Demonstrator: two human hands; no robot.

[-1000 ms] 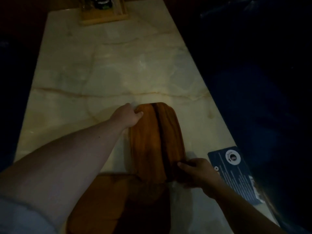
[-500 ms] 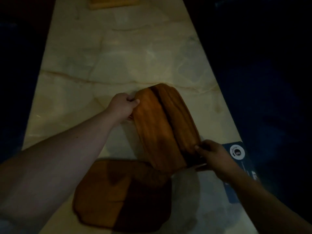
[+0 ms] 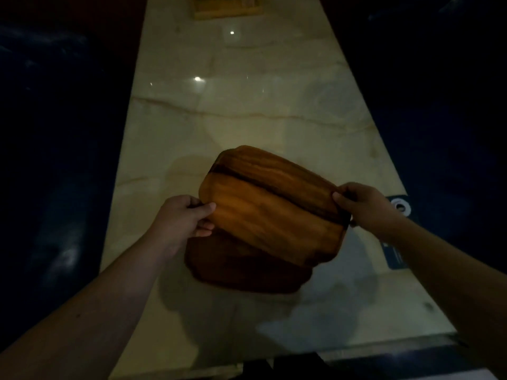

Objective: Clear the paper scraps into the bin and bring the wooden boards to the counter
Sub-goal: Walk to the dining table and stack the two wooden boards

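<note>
An orange-brown wooden board (image 3: 271,204) with a dark grain stripe is held above the marble table, lying crosswise. My left hand (image 3: 182,219) grips its left end and my right hand (image 3: 365,205) grips its right end. Under it a second, darker wooden board (image 3: 236,267) lies flat on the table, partly hidden by the upper board. No paper scraps are visible in this dim view.
The long pale marble table (image 3: 247,105) runs away from me, with dark floor on both sides. A dark blue printed card (image 3: 395,253) lies at the table's right edge, behind my right wrist. A light wooden holder (image 3: 225,8) stands at the far end.
The striped board has been turned from lengthwise to crosswise and brought over the darker board. Both hands kept their hold on its ends.
</note>
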